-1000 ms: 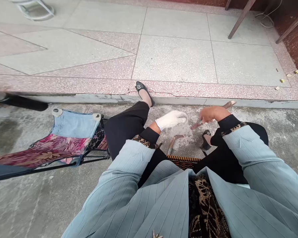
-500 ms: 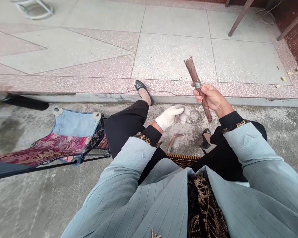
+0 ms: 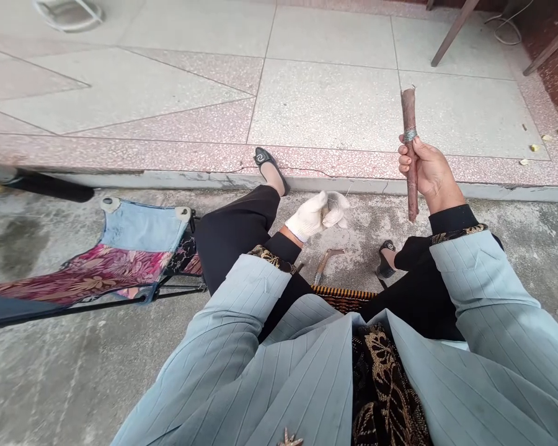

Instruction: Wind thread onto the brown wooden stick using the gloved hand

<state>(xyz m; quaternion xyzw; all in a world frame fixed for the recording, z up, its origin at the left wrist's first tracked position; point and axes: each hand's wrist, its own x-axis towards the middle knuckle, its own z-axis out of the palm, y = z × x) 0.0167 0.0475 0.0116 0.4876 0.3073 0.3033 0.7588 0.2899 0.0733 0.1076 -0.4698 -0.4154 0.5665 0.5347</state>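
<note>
My bare right hand (image 3: 432,170) is closed around a reddish-brown wooden stick (image 3: 408,111), held almost upright. Several turns of thin silvery-green wire (image 3: 410,135) are wound round the stick just above my thumb. On my left hand (image 3: 314,214) is a white knitted glove, its fingers curled in. A fine pale strand (image 3: 350,188) shows by the gloved fingertips; whether it runs to the stick I cannot tell. Below the left hand, a bent wooden-handled tool (image 3: 324,263) lies on the concrete, with wire-like binding at its lower end.
Under me is a woven seat edge (image 3: 344,296). A folding chair with floral fabric (image 3: 116,263) stands at left, near a blurred black bar (image 3: 51,187). A low tiled step (image 3: 204,179) runs across ahead. Furniture legs (image 3: 453,34) stand at upper right.
My right hand has moved right and slightly up with the stick, which has turned from leaning to nearly upright. The gloved left hand has shifted slightly, its fingers more curled.
</note>
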